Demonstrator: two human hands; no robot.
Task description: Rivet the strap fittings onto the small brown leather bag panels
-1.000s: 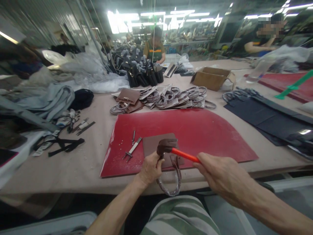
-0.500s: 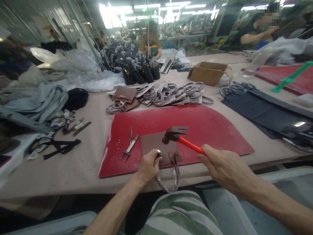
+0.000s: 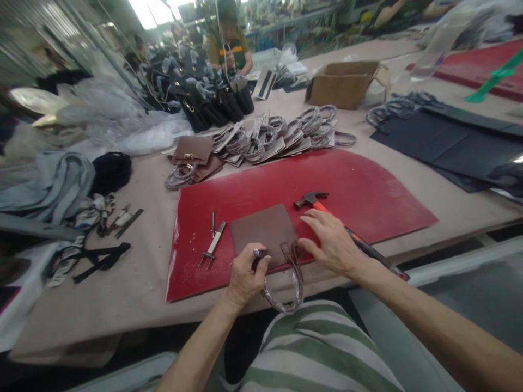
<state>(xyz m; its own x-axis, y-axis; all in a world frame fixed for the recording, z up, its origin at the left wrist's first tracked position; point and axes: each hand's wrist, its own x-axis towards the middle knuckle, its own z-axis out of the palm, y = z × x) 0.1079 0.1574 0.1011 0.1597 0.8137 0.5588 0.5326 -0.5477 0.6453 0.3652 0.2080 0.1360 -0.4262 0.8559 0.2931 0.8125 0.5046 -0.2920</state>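
Observation:
A brown leather-like bag panel (image 3: 263, 228) lies flat on the red mat (image 3: 368, 196). Its looped handle (image 3: 301, 286), wrapped in clear plastic, hangs over the near edge of the table. On the panel's near side my left hand (image 3: 246, 276) is closed around a short metal rod-like tool (image 3: 256, 252); its exact kind is hard to make out. My right hand (image 3: 333, 245) has its fingers spread, with the thumb side close to the handle's base. A claw hammer (image 3: 312, 200) with a red and black handle rests on the mat, partly hidden behind that hand and forearm.
Left on the mat lie a pronged metal tool (image 3: 214, 245) and a thin rod (image 3: 213, 222). Beyond are stacked brown panels with wrapped handles (image 3: 261, 139), a cardboard box (image 3: 343, 84) and black bags (image 3: 212, 100). Dark panels (image 3: 445, 139) lie right. A person (image 3: 231, 51) works opposite.
The hammer has gone from my right hand's grip to lying on the mat. That hand has opened and moved left toward the panel. My left hand still holds the metal tool; the view has tilted.

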